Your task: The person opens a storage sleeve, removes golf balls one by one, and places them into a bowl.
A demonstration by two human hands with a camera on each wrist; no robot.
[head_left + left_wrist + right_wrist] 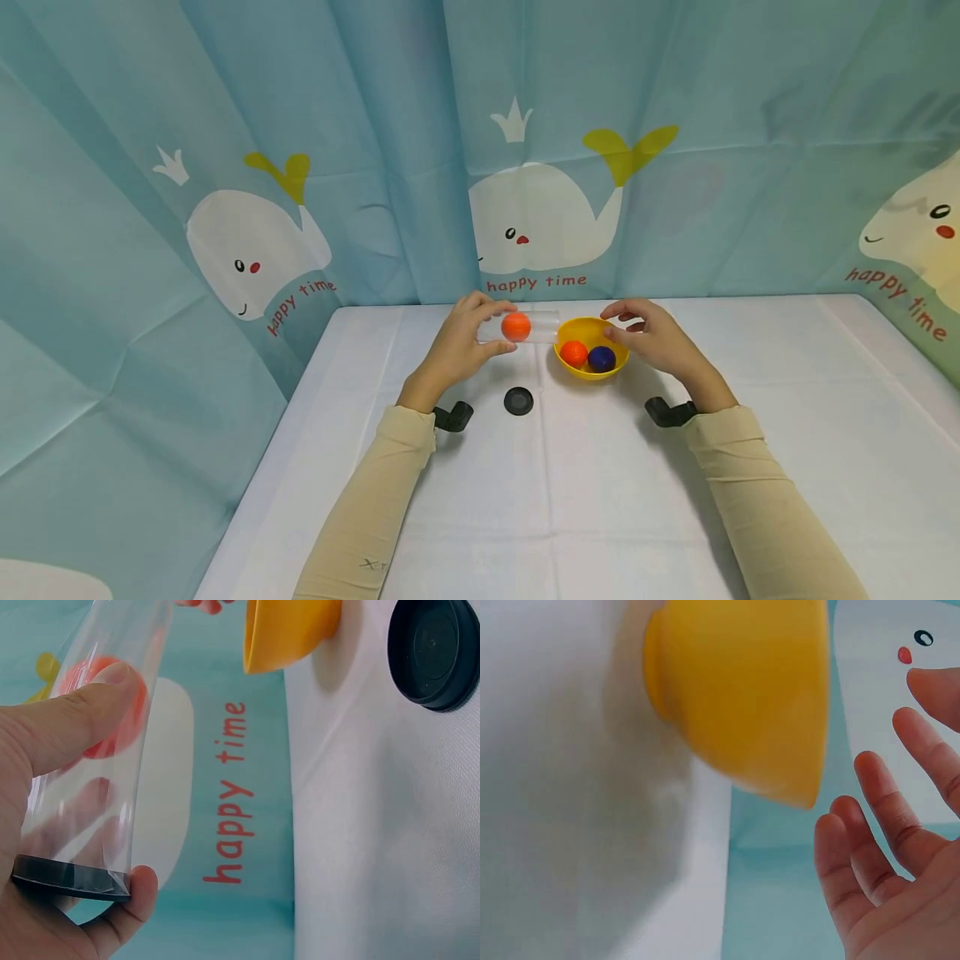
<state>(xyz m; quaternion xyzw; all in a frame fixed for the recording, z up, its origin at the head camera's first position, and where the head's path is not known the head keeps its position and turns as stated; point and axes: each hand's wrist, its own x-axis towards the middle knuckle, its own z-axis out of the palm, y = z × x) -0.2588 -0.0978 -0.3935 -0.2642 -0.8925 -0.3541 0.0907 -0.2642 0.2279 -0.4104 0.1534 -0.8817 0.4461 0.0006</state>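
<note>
My left hand [459, 340] grips a clear plastic tube [545, 327], held sideways with its far end by the bowl's rim. An orange ball [516, 327] sits inside the tube, seen behind my thumb in the left wrist view. A black cap [71, 879] closes the tube's end near my palm. The yellow bowl [588, 330] stands on the table, holding another orange ball [573, 354] and a dark blue ball [602, 359]. Over the bowl's right rim hovers my right hand [658, 340], fingers relaxed and apart, holding nothing; the right wrist view shows it beside the bowl.
A round black lid [518, 401] lies on the white-covered table [480, 517], in front of the tube. Behind the table's far edge hangs a blue-green curtain [405, 208] printed with whales.
</note>
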